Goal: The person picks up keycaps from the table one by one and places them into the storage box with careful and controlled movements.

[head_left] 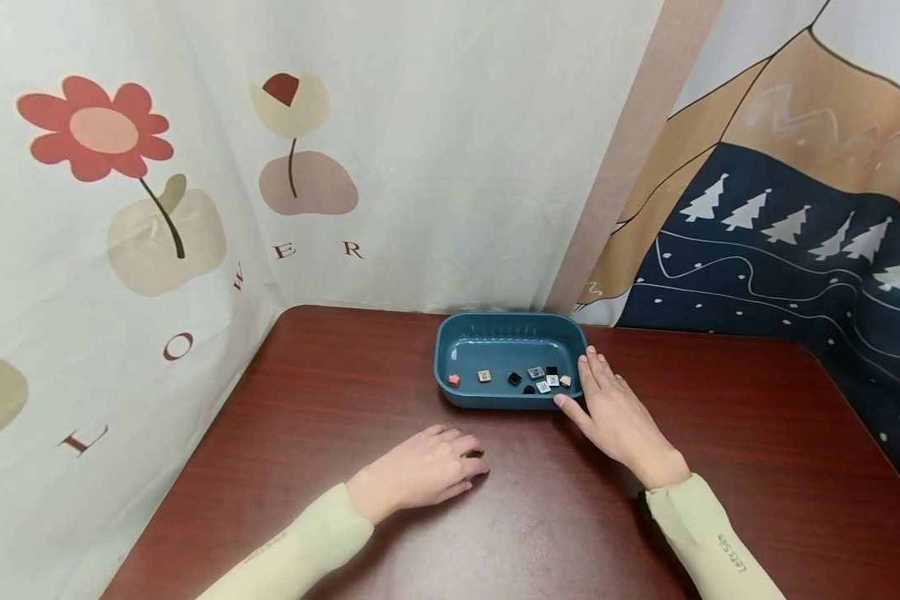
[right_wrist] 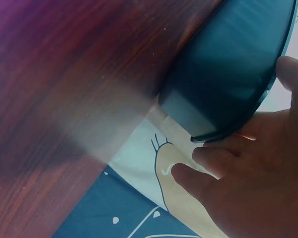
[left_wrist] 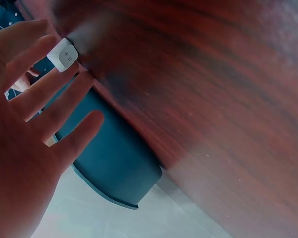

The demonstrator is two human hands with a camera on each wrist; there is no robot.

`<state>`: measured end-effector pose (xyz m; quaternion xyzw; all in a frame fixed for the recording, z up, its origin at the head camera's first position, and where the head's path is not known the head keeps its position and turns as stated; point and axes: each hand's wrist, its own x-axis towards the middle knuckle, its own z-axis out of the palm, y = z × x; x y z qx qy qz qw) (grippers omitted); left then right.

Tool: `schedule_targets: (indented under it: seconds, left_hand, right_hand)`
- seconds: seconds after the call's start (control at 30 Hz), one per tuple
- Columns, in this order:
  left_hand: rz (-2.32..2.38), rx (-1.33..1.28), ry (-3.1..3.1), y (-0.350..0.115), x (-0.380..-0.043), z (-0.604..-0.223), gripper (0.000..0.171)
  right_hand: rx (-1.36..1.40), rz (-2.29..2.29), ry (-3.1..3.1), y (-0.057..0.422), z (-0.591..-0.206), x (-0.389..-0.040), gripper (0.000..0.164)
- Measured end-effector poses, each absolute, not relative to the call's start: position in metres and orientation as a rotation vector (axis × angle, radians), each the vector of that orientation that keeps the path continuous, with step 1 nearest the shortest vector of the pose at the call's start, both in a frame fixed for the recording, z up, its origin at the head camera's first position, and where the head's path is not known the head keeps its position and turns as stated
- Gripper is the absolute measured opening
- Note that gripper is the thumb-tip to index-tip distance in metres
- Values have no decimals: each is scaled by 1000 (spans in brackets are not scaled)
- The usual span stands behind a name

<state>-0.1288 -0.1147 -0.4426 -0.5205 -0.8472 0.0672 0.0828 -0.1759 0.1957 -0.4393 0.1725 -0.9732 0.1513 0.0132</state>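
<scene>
My left hand is palm down low over the table, its fingers loosely spread. Close at its index and middle fingertips is a white keycap marked with plus and equals signs; the back of the hand hides it in the head view. My right hand lies at the right end of a blue rectangular box. Its thumb touches the front rim near the corner, and its straight fingers lie along the right side. Inside the box are an orange-red keycap, a beige keycap and several black, grey and white ones.
The box stands at the far edge of a reddish-brown wooden table. Behind the table hangs a white curtain with flower prints. A dark blue cloth with tree prints hangs on the right.
</scene>
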Motion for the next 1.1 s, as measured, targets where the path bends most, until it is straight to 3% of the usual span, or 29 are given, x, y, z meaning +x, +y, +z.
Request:
schedule_targets:
  seconds: [0.13, 0.43, 1.1]
  left_hand:
    - [205, -1547, -2469, -117, -130, -445, 13]
    - [166, -1567, -2462, -121, -129, -445, 27]
    - [56, -1506, -2423, -126, -131, -426, 30]
  right_hand:
    - [537, 473, -3031, 196, -440, -176, 92]
    - [542, 479, -3030, 196, -442, -176, 92]
    - [542, 474, -3032, 196, -440, -176, 92]
